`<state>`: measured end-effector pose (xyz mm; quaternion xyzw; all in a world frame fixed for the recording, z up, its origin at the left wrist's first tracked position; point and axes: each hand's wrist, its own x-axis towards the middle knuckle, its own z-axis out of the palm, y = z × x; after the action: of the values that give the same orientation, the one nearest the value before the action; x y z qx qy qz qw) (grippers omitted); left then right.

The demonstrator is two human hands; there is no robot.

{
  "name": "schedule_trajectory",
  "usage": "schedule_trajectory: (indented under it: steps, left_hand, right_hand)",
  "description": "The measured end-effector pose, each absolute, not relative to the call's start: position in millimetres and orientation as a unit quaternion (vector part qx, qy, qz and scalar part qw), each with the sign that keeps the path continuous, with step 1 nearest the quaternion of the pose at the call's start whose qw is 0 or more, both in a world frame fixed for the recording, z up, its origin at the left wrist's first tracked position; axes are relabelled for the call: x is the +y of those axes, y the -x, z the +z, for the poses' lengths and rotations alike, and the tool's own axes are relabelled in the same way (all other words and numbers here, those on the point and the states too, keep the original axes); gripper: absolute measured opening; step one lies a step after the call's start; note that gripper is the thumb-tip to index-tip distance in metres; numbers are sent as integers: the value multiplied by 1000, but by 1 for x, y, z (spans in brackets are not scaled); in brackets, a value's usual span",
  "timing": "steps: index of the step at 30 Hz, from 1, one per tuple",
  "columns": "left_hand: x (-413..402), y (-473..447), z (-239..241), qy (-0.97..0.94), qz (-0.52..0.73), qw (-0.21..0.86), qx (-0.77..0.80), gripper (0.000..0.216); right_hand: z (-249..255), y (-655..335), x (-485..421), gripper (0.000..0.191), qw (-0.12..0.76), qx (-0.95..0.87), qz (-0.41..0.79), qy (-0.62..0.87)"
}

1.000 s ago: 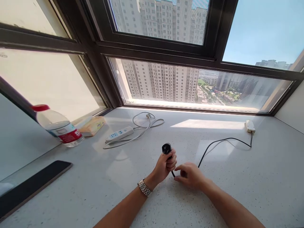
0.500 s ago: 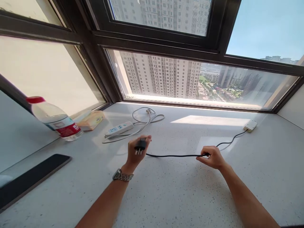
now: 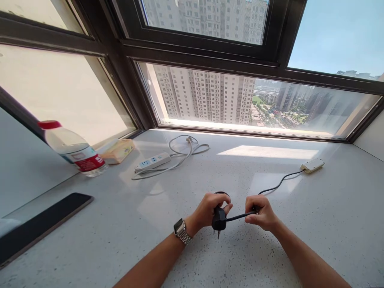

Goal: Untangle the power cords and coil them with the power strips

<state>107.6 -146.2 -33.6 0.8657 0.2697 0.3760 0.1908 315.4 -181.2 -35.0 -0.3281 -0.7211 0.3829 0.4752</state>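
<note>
My left hand [image 3: 209, 209], with a metal-banded watch [image 3: 181, 231] at its wrist, is closed around a black power plug [image 3: 219, 219] whose metal prongs point down toward me. A short stretch of black cord [image 3: 238, 217] runs from the plug to my right hand [image 3: 261, 212], which pinches it. Behind the left fingers a loop of the cord shows. Beyond my right hand the cord continues to a white power strip [image 3: 313, 165] lying at the right of the counter.
On the white speckled counter [image 3: 126, 232], a second white power strip [image 3: 153, 161] lies with its coiled cable [image 3: 196, 149]. At the left are a red-capped bottle [image 3: 75, 150], a tissue pack [image 3: 120, 151] and a black phone [image 3: 42, 228]. Dark-framed windows [image 3: 204, 58] stand behind.
My left hand has moved right and nearer with the plug, close to my right hand. The cord between them has bent into a loop. The right-hand power strip has shifted slightly left and turned.
</note>
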Motion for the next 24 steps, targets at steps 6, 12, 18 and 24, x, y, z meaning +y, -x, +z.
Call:
schedule_trajectory:
  steps: [6,12,18,24]
  left_hand:
    - [-146,-108,-33,-876,404,160,211,21]
    - [-151,-114,-36,-875,427,174,149,29]
    - [-156,-123,-45,-844,490,179,122,37]
    - [-158,-124,-44,-818,506,215,167,39]
  right_hand:
    - [-39,-312,-181,65,471,-731,380,314]
    - [-42,-312,-181,64,501,-716,383,299]
    - [-34,-317,-183,42,490,-691,438,301]
    - [-43,-312,-181,46,475,-691,417,350]
